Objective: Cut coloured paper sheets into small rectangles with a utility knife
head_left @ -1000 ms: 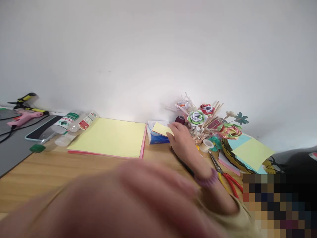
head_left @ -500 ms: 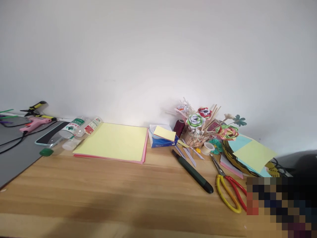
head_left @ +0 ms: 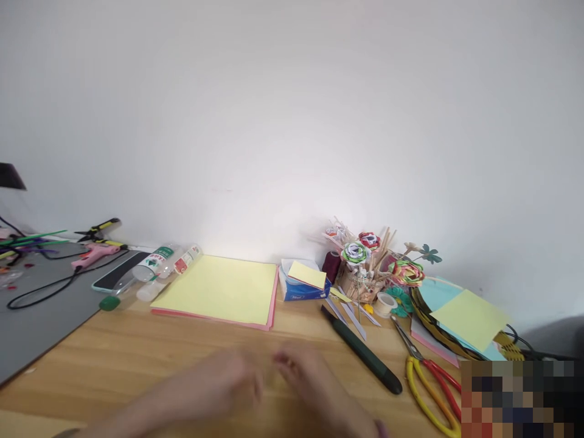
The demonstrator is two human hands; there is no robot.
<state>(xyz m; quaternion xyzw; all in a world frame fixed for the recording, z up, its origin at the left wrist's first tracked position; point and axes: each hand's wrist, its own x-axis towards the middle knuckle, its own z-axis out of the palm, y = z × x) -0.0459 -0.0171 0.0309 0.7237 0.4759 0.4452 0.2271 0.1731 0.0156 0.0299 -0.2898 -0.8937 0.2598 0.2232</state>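
Both of my hands are low in the middle of the view, above the wooden table [head_left: 109, 359], with a small gap between them. My left hand [head_left: 235, 377] is blurred by motion, its fingers bent toward the right. My right hand [head_left: 303, 368] has curled fingers pointing left; whether anything is in them is too blurred to tell. Behind them lies a stack of yellow and pink paper [head_left: 223, 289]. A dark green cutter [head_left: 362, 350] is to the right of my right hand, and scissors [head_left: 424, 377] with yellow and red handles lie beyond it.
At the left are a pink glue gun [head_left: 95, 254], a phone [head_left: 121, 272], and a plastic bottle [head_left: 155, 263] lying down. At the right stand paper flowers [head_left: 356, 252], beside a tissue pack [head_left: 303, 291], a tape roll [head_left: 385, 304] and a basket [head_left: 422, 307] with paper.
My two hands have come into view from below. The view has tilted up and shifted left, so the table things appear lower and slightly farther right.
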